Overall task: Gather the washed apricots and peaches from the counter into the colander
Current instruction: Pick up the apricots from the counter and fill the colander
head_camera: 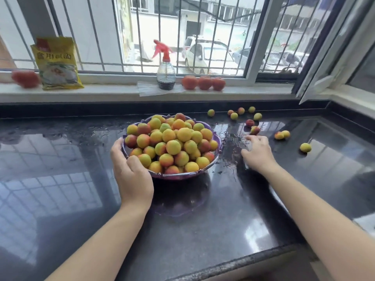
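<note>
My left hand (129, 171) grips the near-left rim of the purple colander (215, 157), thumb over the edge and touching fruit, fingers curled around the outside. The colander sits mid-counter, heaped above the rim with yellow-orange apricots and peaches (172, 145). My right hand (257, 153) is down on the wet black counter (203, 230) just right of the colander, fingers bent toward the surface; blurred, so can't tell whether anything is under it or how far it is closed. Loose fruit all lies right of the colander and beyond my right hand: a reddish peach (254, 130) just past the fingertips, another red one (250, 122) right behind it, a touching pair (282, 135) further right, a single yellow apricot (305, 147) well right of the hand. Back cluster near the counter's rear edge: four small fruits (241, 111) grouped loosely, one more (257, 116) beside them, and a lone one (211, 112) closer to the colander's far side. On the windowsill (113, 93): three tomatoes (204, 83) in a row, a spray bottle (166, 74) with a red trigger, a yellow packet (58, 63), another red fruit (25, 78) at far left.
</note>
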### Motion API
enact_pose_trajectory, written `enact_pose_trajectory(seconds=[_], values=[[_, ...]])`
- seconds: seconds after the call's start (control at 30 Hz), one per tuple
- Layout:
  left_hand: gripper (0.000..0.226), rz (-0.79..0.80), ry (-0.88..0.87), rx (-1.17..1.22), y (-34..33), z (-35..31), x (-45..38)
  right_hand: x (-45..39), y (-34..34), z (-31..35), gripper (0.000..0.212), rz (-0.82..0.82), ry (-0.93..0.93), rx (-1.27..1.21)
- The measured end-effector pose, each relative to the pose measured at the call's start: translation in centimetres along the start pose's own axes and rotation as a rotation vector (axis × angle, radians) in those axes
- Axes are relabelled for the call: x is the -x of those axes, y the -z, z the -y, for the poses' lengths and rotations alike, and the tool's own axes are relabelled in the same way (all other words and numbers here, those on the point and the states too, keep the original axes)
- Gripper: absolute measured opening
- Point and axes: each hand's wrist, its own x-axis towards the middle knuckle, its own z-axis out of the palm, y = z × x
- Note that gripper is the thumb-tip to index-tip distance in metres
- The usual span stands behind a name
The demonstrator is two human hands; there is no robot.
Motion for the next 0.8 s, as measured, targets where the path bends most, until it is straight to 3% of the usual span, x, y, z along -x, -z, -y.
enact_pose_trajectory(seconds=[0.27, 0.6, 0.7, 0.8], values=[[0.065, 0.015, 0.120, 0.109, -0.7, 1.5, -3.1, -8.0, -0.2, -2.5, 0.044, 0.001, -0.007, 0.229], [0.063, 0.041, 0.132, 0.112, -0.8, 1.8, -3.2, -7.6, 0.0, -0.4, 0.029, -0.159, 0.088, 0.152], [0.064, 0.043, 0.138, 0.125, -0.7, 1.8, -3.1, -5.8, 2.0, 3.7, 0.031, -0.146, 0.161, -0.053], [0.067, 0.022, 0.144, 0.113, -0.7, 1.3, -2.9, -2.8, 4.4, 8.9, 0.042, 0.070, 0.226, -0.492]])
